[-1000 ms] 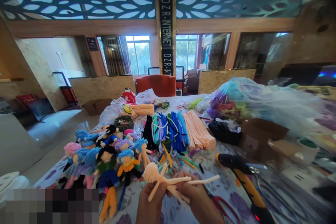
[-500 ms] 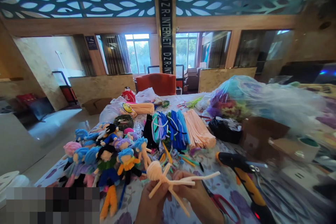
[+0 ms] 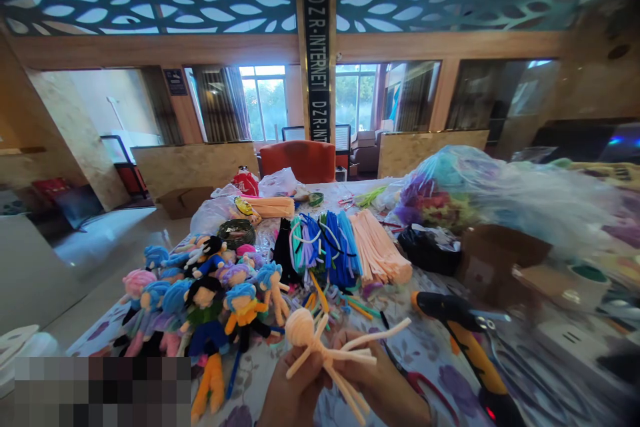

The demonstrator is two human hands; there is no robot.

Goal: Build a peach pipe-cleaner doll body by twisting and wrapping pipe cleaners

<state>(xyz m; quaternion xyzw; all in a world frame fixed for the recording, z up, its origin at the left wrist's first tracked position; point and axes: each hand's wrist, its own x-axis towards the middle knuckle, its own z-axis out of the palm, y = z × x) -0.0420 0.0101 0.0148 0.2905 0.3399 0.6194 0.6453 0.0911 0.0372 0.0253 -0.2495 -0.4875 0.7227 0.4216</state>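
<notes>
Near the bottom middle, a peach doll figure (image 3: 300,327) with a round wound head and several loose stems is held up between both hands. My left hand (image 3: 295,380) pinches it just below the head. On the right, my right hand (image 3: 357,367) has its fingers closed on the stems at the body. Red-handled scissors (image 3: 430,390) lie partly behind my right wrist. Small finished dolls (image 3: 204,303) with blue, pink, purple and black hair are heaped to the left. Behind the figure lie short colored stem pieces (image 3: 363,309).
Bundles of blue stems (image 3: 337,253) and peach stems (image 3: 377,247) lie mid-table. A black and orange glue gun (image 3: 475,353) is at the right, near a cardboard box (image 3: 495,267). Plastic bags (image 3: 525,193) fill the back right; a red chair (image 3: 297,161) stands beyond.
The doll figure has shifted slightly right and its head is more upright. Its lower stems are now closer together, and my right hand has moved a little with them.
</notes>
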